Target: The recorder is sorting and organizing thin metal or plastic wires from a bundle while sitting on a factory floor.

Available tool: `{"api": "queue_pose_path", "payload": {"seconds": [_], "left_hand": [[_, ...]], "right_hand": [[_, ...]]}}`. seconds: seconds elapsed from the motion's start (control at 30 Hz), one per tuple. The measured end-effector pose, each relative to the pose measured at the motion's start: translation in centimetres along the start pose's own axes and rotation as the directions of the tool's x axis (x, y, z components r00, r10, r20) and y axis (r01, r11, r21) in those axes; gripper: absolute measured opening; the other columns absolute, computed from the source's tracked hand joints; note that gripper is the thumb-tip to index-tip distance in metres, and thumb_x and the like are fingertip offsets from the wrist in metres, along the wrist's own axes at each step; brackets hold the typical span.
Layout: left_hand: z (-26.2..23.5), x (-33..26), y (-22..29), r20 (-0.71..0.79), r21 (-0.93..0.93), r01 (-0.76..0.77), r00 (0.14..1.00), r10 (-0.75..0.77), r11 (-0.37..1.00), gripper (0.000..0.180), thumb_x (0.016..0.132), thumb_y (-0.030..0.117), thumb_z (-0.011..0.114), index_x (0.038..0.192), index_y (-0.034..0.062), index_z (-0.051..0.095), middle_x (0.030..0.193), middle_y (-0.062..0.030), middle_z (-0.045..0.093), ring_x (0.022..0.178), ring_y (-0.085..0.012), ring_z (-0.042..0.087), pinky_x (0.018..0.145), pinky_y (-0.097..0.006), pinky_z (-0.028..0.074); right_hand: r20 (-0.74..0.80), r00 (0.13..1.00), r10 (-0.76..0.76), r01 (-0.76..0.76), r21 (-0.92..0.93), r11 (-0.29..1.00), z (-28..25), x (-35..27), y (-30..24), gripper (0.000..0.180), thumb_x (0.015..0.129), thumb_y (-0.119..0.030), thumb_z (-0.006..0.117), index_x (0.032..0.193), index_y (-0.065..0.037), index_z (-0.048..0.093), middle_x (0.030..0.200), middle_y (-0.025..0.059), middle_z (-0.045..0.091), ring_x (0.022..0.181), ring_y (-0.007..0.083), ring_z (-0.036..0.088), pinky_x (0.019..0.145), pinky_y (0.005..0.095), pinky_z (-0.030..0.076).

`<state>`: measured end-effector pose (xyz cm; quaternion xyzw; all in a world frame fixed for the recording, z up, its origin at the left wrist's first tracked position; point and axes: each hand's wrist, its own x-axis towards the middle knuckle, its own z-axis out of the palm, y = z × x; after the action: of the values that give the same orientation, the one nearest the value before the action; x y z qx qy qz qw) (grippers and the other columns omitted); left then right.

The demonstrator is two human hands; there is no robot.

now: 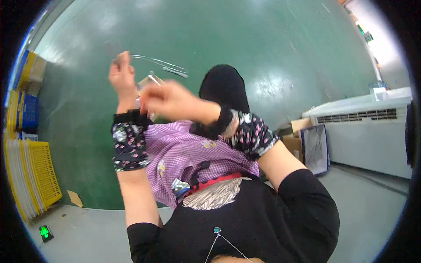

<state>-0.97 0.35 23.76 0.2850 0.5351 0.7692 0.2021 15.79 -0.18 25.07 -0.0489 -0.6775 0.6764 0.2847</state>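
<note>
Green floor (237, 35), head view, as I see it from my remote post: at left, yellow baskets (46, 171) stacked beside white ones; at right, a white vented unit (368, 140) with a cardboard box (291, 147) near it. Left hand (123, 81), one, fingers drawn together beside the end of a thin silvery strip (158, 60) that curves rightward above the floor, grip on it not tellable to me; right hand (169, 100), one, blurred, fingers curled near the left wrist, contents likewise not tellable.
</note>
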Motion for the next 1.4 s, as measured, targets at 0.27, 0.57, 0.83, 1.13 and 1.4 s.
{"api": "queue_pose_path", "payload": {"seconds": [0.27, 0.57, 0.83, 1.13, 1.4], "left_hand": [[-1.0, -6.0, 2.5, 0.223, 0.182, 0.124, 0.961, -0.163, 0.976, 0.017, 0.087, 0.019, 0.057, 0.091, 0.0025, 0.059, 0.071, 0.0053, 0.047, 0.051, -0.0006, 0.033, 0.046, -0.016, 0.026], [-2.0, -9.8, 4.2, 0.089, 0.49, -0.135, 0.991, 0.104, 0.861, 0.015, 0.087, 0.016, 0.056, 0.09, 0.0015, 0.06, 0.07, 0.0051, 0.047, 0.059, -0.0022, 0.038, 0.052, -0.019, 0.032], [-1.7, -13.1, 5.7, 0.77, 0.344, -0.919, 0.394, 0.502, 0.192, 0.028, 0.064, 0.012, 0.069, 0.091, 0.0201, 0.067, 0.085, 0.0049, 0.055, 0.058, -0.0086, 0.049, 0.046, -0.023, 0.037], [-1.4, -14.8, 5.4, 0.849, 0.263, -0.937, 0.338, 0.407, 0.23, 0.03, 0.063, 0.011, 0.065, 0.093, 0.0186, 0.066, 0.092, 0.0038, 0.057, 0.06, -0.0084, 0.051, 0.047, -0.023, 0.037], [-1.3, -15.5, 4.9, 0.874, 0.22, -0.945, 0.301, 0.381, 0.243, 0.028, 0.065, 0.012, 0.063, 0.093, 0.0154, 0.064, 0.093, 0.0054, 0.058, 0.053, -0.0061, 0.047, 0.046, -0.022, 0.037]], "right_hand": [[-0.358, 0.932, 0.064, -0.155, -0.233, 0.96, -6.3, -0.7, 1.9, 0.028, 0.08, -0.019, 0.053, 0.101, -0.002, 0.06, 0.087, 0.0098, 0.064, 0.077, 0.0152, 0.061, 0.068, 0.0281, 0.048], [-0.344, 0.937, 0.057, -0.129, -0.19, 0.973, -4.5, -0.7, 2.7, 0.026, 0.086, -0.025, 0.053, 0.085, -0.001, 0.062, 0.065, -0.0012, 0.053, 0.06, 0.0061, 0.045, 0.053, 0.0217, 0.038], [-0.003, 0.857, 0.515, -0.468, 0.414, 0.781, -2.8, -3.4, -1.6, 0.032, 0.088, -0.031, 0.051, 0.089, -0.003, 0.065, 0.068, -0.0041, 0.054, 0.052, 0.002, 0.038, 0.046, 0.0171, 0.029], [0.038, 0.826, 0.563, -0.493, 0.535, 0.686, -3.0, -3.4, -1.0, 0.027, 0.092, -0.024, 0.046, 0.098, -0.001, 0.059, 0.068, -0.0014, 0.052, 0.052, 0.0011, 0.038, 0.046, 0.0161, 0.03], [0.017, 0.852, 0.523, -0.458, 0.508, 0.729, -2.7, -3.5, -0.7, 0.025, 0.093, -0.024, 0.043, 0.098, -0.002, 0.055, 0.064, -0.0047, 0.039, 0.051, 0.0038, 0.028, 0.045, 0.0189, 0.025]]}}
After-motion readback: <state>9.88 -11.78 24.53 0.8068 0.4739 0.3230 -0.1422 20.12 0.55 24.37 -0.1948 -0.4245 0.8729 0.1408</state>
